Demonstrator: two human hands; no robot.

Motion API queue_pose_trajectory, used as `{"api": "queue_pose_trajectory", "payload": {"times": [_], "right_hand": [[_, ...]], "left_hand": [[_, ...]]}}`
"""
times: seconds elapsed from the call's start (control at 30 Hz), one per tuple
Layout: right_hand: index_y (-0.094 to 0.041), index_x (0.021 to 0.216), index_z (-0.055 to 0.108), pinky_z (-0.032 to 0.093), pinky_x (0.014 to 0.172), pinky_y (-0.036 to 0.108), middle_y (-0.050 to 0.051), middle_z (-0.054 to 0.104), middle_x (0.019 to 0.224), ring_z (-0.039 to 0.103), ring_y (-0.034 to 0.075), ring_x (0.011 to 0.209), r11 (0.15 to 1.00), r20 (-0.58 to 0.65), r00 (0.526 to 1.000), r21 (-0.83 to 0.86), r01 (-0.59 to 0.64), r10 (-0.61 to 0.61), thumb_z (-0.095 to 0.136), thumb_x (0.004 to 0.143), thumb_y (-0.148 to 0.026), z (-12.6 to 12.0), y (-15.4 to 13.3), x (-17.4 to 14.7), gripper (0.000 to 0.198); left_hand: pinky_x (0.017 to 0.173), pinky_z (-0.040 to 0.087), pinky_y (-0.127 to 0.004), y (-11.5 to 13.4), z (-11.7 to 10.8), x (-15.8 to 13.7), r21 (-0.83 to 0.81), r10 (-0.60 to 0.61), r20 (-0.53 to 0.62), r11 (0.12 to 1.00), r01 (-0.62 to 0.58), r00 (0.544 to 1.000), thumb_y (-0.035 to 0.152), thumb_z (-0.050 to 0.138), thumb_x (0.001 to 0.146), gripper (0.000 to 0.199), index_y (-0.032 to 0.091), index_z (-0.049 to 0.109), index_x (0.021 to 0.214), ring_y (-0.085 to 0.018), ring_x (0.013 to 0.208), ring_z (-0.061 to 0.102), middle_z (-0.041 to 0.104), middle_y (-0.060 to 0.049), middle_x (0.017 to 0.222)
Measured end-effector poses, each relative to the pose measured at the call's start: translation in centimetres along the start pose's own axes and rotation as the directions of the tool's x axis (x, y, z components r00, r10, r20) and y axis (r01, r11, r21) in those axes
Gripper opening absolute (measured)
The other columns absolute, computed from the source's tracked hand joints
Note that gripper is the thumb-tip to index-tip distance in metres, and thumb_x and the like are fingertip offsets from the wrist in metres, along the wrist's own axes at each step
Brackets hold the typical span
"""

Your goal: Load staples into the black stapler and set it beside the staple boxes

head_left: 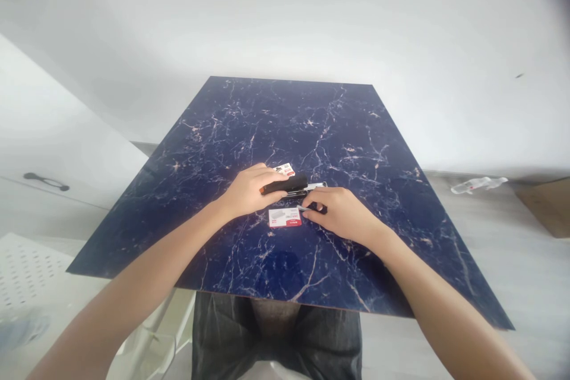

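My left hand (249,191) is closed around a black stapler (294,182) near the middle of the table. The stapler lies on its side or tilted, its metal staple channel (317,186) showing toward the right. Between the thumb and fingers of my right hand (342,214) is a small silver strip (303,208), which looks like a row of staples. A red-and-white staple box (285,218) lies flat just below the stapler. Another small red-and-white box (287,170) sits behind my left fingers, partly hidden by them.
The dark blue marbled table (285,124) stands against a white wall. A white cabinet with a dark handle (47,181) is at left. On the floor at right are a clear plastic bottle (477,184) and a brown cardboard box (545,206). My legs are under the near edge.
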State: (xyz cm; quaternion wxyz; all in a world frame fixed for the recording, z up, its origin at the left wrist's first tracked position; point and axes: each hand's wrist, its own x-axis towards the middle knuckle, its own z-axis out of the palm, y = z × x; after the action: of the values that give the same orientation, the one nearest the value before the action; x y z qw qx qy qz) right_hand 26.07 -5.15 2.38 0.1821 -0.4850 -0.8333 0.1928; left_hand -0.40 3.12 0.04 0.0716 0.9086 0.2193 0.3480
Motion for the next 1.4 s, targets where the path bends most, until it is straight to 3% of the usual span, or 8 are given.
{"api": "queue_pose_trajectory", "payload": {"times": [0.2,0.33,0.43,0.67,0.83,1.1,1.4], "right_hand": [[-0.028,0.084,0.075,0.053,0.068,0.027,-0.005,0.077,0.083,0.071,0.015,0.073,0.976,0.004,0.989,0.166,-0.144,0.145,0.073,0.088,-0.019,-0.2,-0.2,-0.1,0.01],[-0.028,0.095,0.078,0.059,0.074,0.03,-0.001,0.079,0.095,0.073,0.016,0.076,0.961,-0.059,0.988,0.246,-0.126,0.144,0.072,0.088,-0.019,-0.3,0.1,-0.1,0.012],[-0.027,0.091,0.08,0.06,0.078,0.031,0.001,0.078,0.103,0.074,0.017,0.08,0.929,-0.124,0.978,0.352,-0.114,0.167,0.071,0.089,-0.022,-0.5,0.2,0.0,0.011],[-0.027,0.087,0.08,0.062,0.085,0.036,0.001,0.078,0.098,0.075,0.019,0.084,0.837,-0.126,0.951,0.516,-0.181,0.284,0.076,0.086,-0.029,-0.6,0.5,0.2,0.005],[-0.026,0.086,0.079,0.061,0.082,0.036,0.003,0.077,0.096,0.073,0.02,0.084,0.829,-0.145,0.959,0.545,-0.129,0.245,0.078,0.087,-0.032,-0.6,0.4,0.1,0.006],[-0.026,0.085,0.079,0.061,0.079,0.035,0.004,0.075,0.095,0.072,0.02,0.085,0.838,-0.181,0.975,0.545,-0.007,0.126,0.076,0.09,-0.027,-0.8,-0.8,-0.1,0.006],[-0.027,0.086,0.079,0.063,0.082,0.034,0.004,0.076,0.1,0.074,0.02,0.092,0.879,-0.243,0.968,0.472,0.065,0.059,0.075,0.09,-0.023,-0.2,-1.4,-0.1,0.007]], "left_hand": [[0.085,0.058,-0.038,0.1,-0.1,0.0,0.002,-0.014,0.021,1.0,0.014,1.0,0.034,0.072,0.098,0.024,0.02,0.071,0.117,-0.021,0.091,0.071,0.08,-0.007,0.107],[0.085,0.058,-0.038,0.2,-0.2,0.0,-0.002,-0.016,0.034,1.0,0.016,0.999,0.033,0.072,0.098,0.023,0.021,0.07,0.117,-0.021,0.09,0.071,0.079,-0.007,0.106],[0.085,0.058,-0.039,0.3,-0.3,0.1,0.001,-0.021,0.047,1.0,0.021,0.999,0.034,0.07,0.099,0.022,0.021,0.07,0.117,-0.022,0.09,0.072,0.079,-0.007,0.106],[0.086,0.057,-0.04,0.4,-0.4,0.1,-0.003,-0.027,0.067,1.0,0.028,0.997,0.032,0.069,0.1,0.023,0.021,0.069,0.12,-0.023,0.094,0.072,0.078,-0.007,0.109],[0.095,0.055,-0.046,1.0,-0.5,0.3,0.034,0.058,-0.02,0.998,-0.057,0.998,0.028,0.068,0.099,0.033,0.024,0.064,0.132,-0.026,0.11,0.069,0.072,-0.01,0.13],[0.097,0.055,-0.048,2.6,-0.1,0.5,0.029,0.173,-0.024,0.985,-0.173,0.985,0.034,0.069,0.1,0.027,0.02,0.07,0.123,-0.028,0.112,0.064,0.073,-0.012,0.126],[0.096,0.055,-0.044,3.4,0.2,0.6,-0.015,0.12,-0.004,0.993,-0.12,0.993,0.031,0.065,0.104,0.013,0.022,0.074,0.107,-0.024,0.109,0.065,0.076,-0.007,0.118]]}}
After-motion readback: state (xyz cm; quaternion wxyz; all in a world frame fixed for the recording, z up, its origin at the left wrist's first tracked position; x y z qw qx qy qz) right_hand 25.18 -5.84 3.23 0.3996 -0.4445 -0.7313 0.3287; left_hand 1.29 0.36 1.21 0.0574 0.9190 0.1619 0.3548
